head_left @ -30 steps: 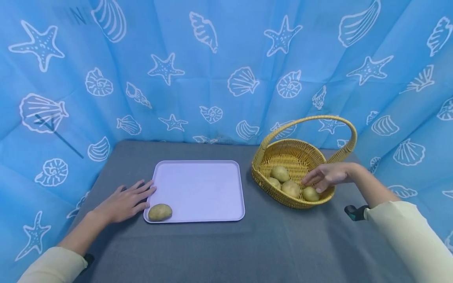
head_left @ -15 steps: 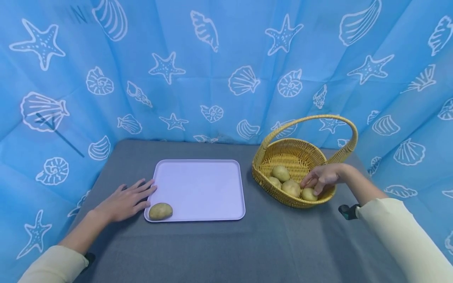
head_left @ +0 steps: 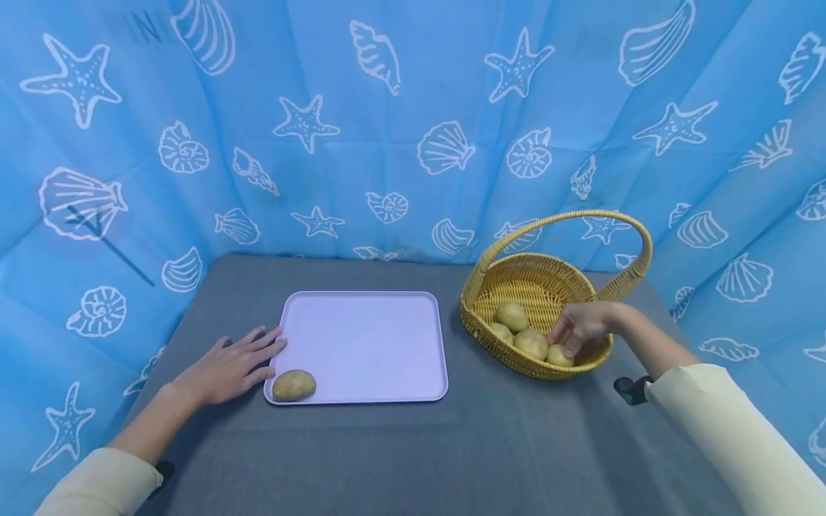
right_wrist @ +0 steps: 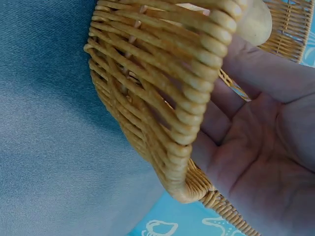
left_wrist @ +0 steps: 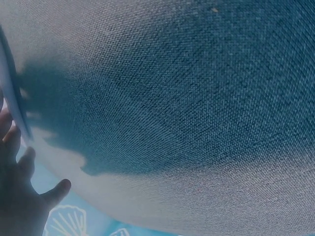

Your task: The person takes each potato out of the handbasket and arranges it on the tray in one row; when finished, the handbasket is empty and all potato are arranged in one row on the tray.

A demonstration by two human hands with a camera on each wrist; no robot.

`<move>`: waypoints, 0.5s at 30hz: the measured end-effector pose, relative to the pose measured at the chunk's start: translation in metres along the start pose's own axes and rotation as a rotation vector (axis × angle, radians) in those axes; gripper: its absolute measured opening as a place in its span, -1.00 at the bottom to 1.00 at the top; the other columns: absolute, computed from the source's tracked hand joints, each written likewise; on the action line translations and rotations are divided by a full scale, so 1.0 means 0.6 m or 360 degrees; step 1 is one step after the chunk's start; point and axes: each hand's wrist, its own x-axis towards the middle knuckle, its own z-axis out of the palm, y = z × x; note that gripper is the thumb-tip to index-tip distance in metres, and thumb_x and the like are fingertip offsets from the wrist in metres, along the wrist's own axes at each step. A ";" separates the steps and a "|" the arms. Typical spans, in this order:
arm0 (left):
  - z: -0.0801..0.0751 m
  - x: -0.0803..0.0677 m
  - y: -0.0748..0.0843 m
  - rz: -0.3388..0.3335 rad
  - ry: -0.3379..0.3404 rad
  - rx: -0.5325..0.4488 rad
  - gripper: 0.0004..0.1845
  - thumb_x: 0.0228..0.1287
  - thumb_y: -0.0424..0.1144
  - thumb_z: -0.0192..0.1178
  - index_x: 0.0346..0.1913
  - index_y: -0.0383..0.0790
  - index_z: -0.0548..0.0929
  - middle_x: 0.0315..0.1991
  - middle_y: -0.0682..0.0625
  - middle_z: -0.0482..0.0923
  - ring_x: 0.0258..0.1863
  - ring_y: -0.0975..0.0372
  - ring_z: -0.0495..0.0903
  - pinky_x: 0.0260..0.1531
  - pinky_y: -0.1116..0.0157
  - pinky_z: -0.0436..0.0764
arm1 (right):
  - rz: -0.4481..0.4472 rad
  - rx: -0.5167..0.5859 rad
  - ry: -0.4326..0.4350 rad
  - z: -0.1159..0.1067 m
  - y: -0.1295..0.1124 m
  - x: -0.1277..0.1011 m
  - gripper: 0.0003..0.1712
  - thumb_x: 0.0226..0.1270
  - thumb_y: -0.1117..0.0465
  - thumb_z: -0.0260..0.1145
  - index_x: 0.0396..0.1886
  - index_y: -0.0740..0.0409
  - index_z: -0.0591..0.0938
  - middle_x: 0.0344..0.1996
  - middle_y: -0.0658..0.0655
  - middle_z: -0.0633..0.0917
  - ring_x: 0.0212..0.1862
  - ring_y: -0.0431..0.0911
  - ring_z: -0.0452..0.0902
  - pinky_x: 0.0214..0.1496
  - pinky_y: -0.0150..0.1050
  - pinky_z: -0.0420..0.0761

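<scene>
Across the upper part of the head view I have blue curtain (head_left: 413, 86) printed with shells and starfish; below it spreads the grey table (head_left: 413, 451). Left of centre lies the tray (head_left: 368, 344), and right of centre stands the basket (head_left: 480, 337), handle arching up against the curtain.

From my end the basket is the main worry: the right wrist view puts its rim right by the palm, so a careless lift could snag and tip it. Weight on the tray's left edge might also tilt that.

The right hand (head_left: 584, 322) reaches into the basket, fingers bent, thumb and fingertips at the potato (head_left: 560, 356) in its lower right. They seem to touch it, but I can't tell whether they pinch it; the rim hides the fingertips in the wrist view. A hold on the top alone would probably slip. The left hand (head_left: 232, 367), lower left, is spread, fingers nearly straight, tips at the tray's left edge, gripping nothing.

Three other potatoes (head_left: 512, 316) bunch to the left in the basket and could crowd the fingers; the tray potato (head_left: 294, 385) lies in the tray's lower-left corner.
</scene>
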 end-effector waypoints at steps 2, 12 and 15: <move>-0.001 0.000 0.000 -0.0006 -0.0002 -0.0006 -0.34 0.49 0.14 0.02 0.51 -0.09 0.29 0.54 -0.13 0.14 0.50 -0.22 0.05 0.23 -0.48 0.03 | -0.0026 -0.0052 0.0033 0.001 -0.002 -0.001 -0.49 0.14 0.34 0.46 0.12 0.38 0.61 0.02 0.26 0.70 0.10 0.09 0.61 0.20 0.02 0.56; 0.000 0.000 0.002 -0.0006 -0.0003 -0.0007 -0.34 0.48 0.15 0.02 0.51 -0.08 0.30 0.54 -0.12 0.14 0.50 -0.21 0.05 0.23 -0.48 0.04 | -0.0175 -0.0080 0.0066 -0.001 0.006 -0.005 -0.46 0.14 0.31 0.48 0.12 0.43 0.61 0.02 0.35 0.70 0.11 0.18 0.62 0.15 -0.03 0.61; 0.000 -0.001 0.001 -0.0006 0.0005 -0.0009 -0.34 0.48 0.14 0.03 0.51 -0.08 0.29 0.54 -0.12 0.14 0.50 -0.21 0.05 0.23 -0.48 0.04 | -0.0222 -0.0044 0.0089 -0.004 0.010 -0.012 -0.46 0.17 0.27 0.48 0.13 0.42 0.61 0.03 0.35 0.70 0.12 0.17 0.63 0.14 -0.07 0.62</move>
